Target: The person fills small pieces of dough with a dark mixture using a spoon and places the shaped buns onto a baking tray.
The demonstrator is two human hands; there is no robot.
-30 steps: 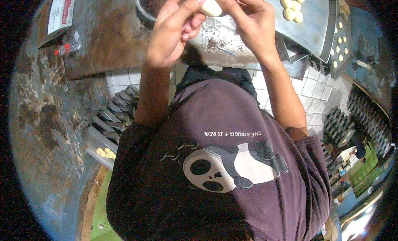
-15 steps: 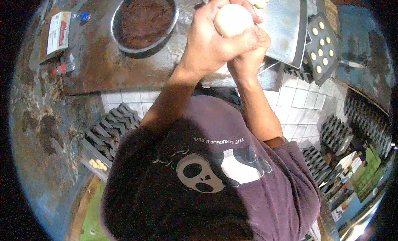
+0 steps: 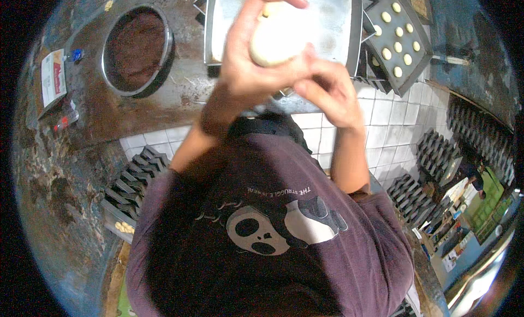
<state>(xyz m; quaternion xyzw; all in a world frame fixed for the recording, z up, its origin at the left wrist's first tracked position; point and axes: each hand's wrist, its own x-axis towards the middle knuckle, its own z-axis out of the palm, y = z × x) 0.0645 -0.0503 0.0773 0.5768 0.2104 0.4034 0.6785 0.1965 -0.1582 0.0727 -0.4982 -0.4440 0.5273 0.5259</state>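
Note:
A large pale dough ball (image 3: 278,41) rests in my left hand (image 3: 240,63), whose fingers curve around its left and far sides. My right hand (image 3: 335,93) is just to the right, somewhat blurred, with its thumb apart from bent fingers. Its fingertips are at the near right edge of the dough, and I cannot tell whether they touch it. Beneath both hands is a shiny metal tray (image 3: 335,30), partly hidden by them. A small yellowish bit (image 3: 266,11) shows between my left fingers and the ball.
Left on the worktable stands a round metal basin (image 3: 131,93) of dark brown filling (image 3: 136,47). A dark tray (image 3: 408,82) at right carries several small dough balls (image 3: 398,47). A cardboard box (image 3: 53,79) lies far left. Stacked dark trays (image 3: 136,178) stand lower left, others (image 3: 436,156) at right.
My right hand has moved out from beneath the left, to the right and nearer me. My left hand still holds the dough. The view has shifted, so table things appear farther left and lower.

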